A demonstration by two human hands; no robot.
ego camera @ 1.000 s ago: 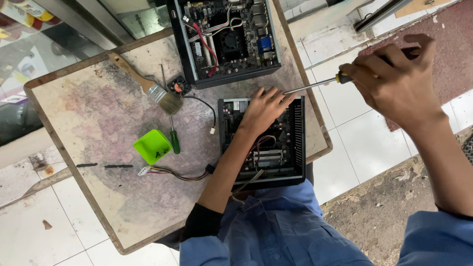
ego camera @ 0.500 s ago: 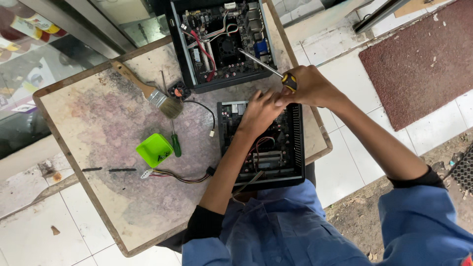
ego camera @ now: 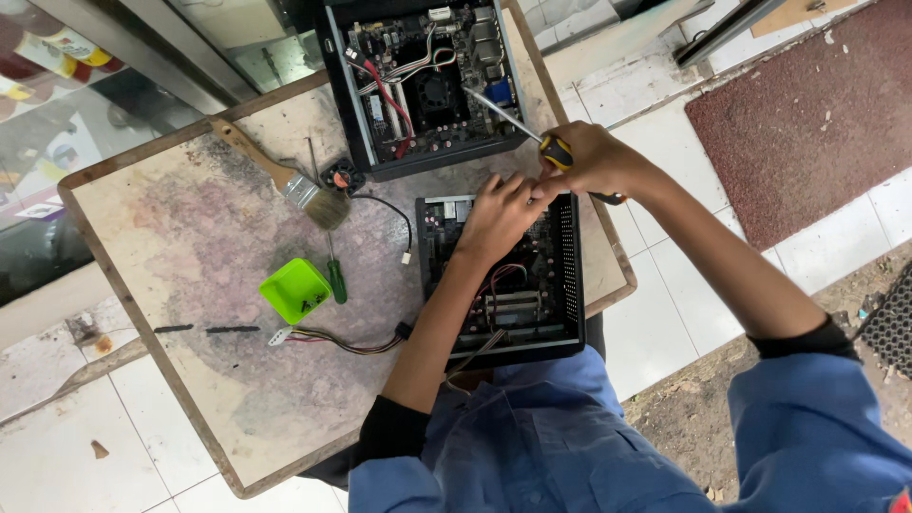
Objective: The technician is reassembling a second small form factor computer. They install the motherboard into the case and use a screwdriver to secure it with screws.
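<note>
Item 1: left hand [ego camera: 499, 214], fingers bent down onto top edge of near open black metal computer case [ego camera: 503, 275] w/ bare circuit board inside. Fingertips press at the rim; whether they pinch a small part, cannot tell.

Item 2: right hand [ego camera: 594, 161], closed tight round yellow-and-black handled screwdriver [ego camera: 532, 128]. Steel shaft runs toward 10 o'clock, tip over the board of far open black case w/ fan and red cables [ego camera: 427, 81]. Hand sits just at 1 o'clock of left hand, nearly touching it.

Item 3: worn square wooden table [ego camera: 171, 247], stained top, carries both cases; near case at its 4 o'clock edge, far case at 12.

Item 4: wooden-handled flat paintbrush [ego camera: 285, 176], lies at 9 o'clock of far case.

Item 5: small lime-green plastic tray [ego camera: 296, 290], at 9 o'clock of near case; green-handled thin screwdriver [ego camera: 332, 256] just beside it.

Item 6: loose multi-colour wire bundle [ego camera: 342, 340], at 6 o'clock of tray.

Step, as judged: board work on near case, driver held ready but aimed away. Next move calls for swinging tip back onto a screw head by left fingertips, shaft upright, left hand steadying.
</note>
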